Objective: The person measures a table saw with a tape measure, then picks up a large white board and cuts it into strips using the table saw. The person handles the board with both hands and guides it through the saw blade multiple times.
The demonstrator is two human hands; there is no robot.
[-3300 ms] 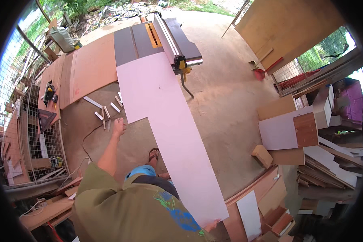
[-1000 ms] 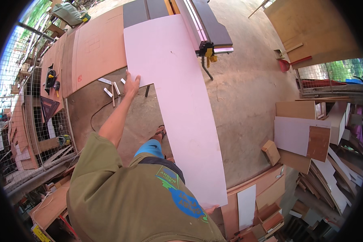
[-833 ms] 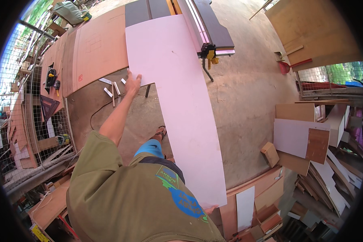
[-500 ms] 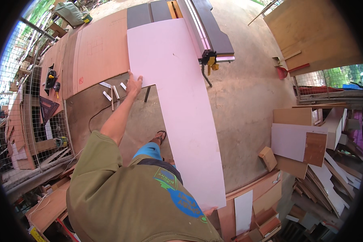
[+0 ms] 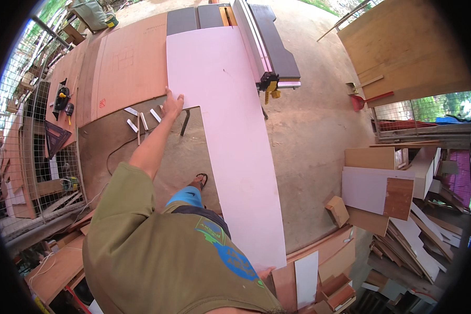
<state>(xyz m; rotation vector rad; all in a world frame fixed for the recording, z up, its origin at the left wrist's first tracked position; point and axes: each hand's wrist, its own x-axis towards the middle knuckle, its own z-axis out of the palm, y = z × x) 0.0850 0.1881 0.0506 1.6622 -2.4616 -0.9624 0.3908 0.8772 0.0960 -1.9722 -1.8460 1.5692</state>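
A long white notched board (image 5: 235, 146) lies with its far, wider end on a table saw (image 5: 183, 17), alongside the fence (image 5: 248, 36), and reaches back beside my body. My left hand (image 5: 172, 102) grips its left edge just left of the notch, near the corner of a tan plywood sheet (image 5: 128, 63). My right hand (image 5: 265, 271) is mostly hidden at the board's near end, holding it from beneath.
Several short white strips (image 5: 144, 121) and a cable lie on the floor. A bench with a black tool (image 5: 63, 96) and a square is at left. Leaning panels (image 5: 371, 193), offcuts and a wooden block (image 5: 336, 210) are at right, a red dustpan (image 5: 357, 103) farther back.
Since the oldest frame, the board has moved farther onto the saw, and my left hand has risen and taken hold of its edge. Over the last second both hands keep their holds.
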